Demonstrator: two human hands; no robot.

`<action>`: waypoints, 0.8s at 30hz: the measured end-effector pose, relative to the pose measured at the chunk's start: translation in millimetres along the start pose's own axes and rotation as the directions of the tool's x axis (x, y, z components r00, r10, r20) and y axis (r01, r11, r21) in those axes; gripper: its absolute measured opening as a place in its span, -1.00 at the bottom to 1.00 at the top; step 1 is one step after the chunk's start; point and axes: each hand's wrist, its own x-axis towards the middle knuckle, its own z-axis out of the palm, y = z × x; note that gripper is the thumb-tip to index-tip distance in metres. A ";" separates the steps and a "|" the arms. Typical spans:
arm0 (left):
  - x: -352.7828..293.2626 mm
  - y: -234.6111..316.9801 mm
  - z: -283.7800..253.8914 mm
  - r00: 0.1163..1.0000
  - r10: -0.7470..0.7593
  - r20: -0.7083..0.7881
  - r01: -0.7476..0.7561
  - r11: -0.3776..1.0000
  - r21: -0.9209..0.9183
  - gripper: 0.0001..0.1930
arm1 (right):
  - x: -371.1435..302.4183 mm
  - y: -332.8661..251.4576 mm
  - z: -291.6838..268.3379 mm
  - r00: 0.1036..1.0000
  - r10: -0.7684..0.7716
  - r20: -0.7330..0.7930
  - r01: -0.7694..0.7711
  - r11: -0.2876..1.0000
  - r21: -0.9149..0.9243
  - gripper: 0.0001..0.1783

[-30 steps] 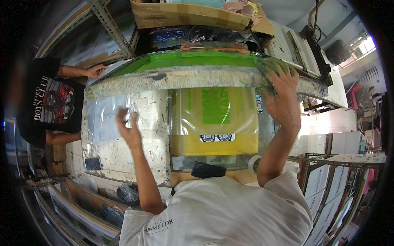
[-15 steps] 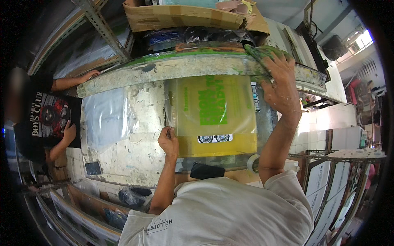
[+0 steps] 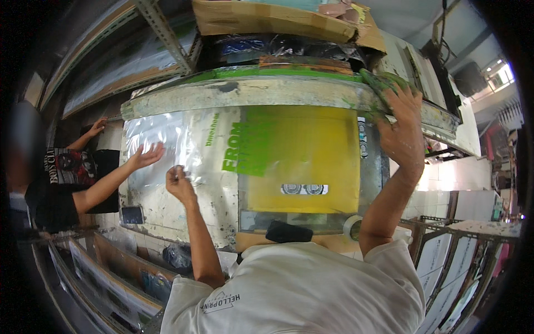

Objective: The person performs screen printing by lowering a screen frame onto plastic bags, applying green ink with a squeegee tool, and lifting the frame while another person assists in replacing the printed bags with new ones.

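Note:
My left hand pinches the edge of a clear plastic bag with green lettering printed on it. The bag is stretched leftward and partly overlaps a yellow sheet on the table. My right hand grips the right end of a raised, ink-smeared screen-printing frame, fingers over its top edge and thumb on the near side. A green-stained, cloth-like thing lies against that corner, partly under my fingers. Another clear plastic sheet lies at the table's left.
A co-worker's open hand reaches in from the left, close to my left hand. A tape roll and a dark object lie along the near edge. Behind the frame is a cardboard box. Racks stand on both sides.
My left hand has drawn the printed bag leftward, partly off the yellow sheet. The co-worker's hand has come forward toward it. My right hand remains on the raised frame.

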 end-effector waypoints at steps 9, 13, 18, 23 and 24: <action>39.8 13.2 -91.3 0.554 0.799 -0.233 -0.320 0.463 0.826 -0.62 | -14.7 13.2 5.9 0.996 0.082 0.031 -0.079 0.994 -0.076 -0.44; 11.5 15.4 -62.2 0.614 0.766 0.192 -0.695 0.408 0.592 -0.80 | -15.6 18.8 9.5 0.995 0.092 0.028 -0.089 0.994 -0.070 -0.44; 37.1 -55.9 -58.9 0.907 0.376 0.191 -0.370 0.490 0.789 -0.70 | -11.4 21.4 7.3 1.000 0.011 0.015 -0.010 1.000 -0.029 -0.45; 59.3 -54.5 -63.6 0.962 0.257 0.091 -0.244 0.665 0.706 -0.91 | -13.7 26.0 9.9 1.000 0.020 0.013 -0.019 0.999 -0.049 -0.45; 64.2 -48.9 -62.0 0.943 0.324 0.081 -0.289 0.669 0.685 -0.93 | -14.8 29.7 10.6 1.000 0.004 0.007 -0.004 0.999 -0.050 -0.45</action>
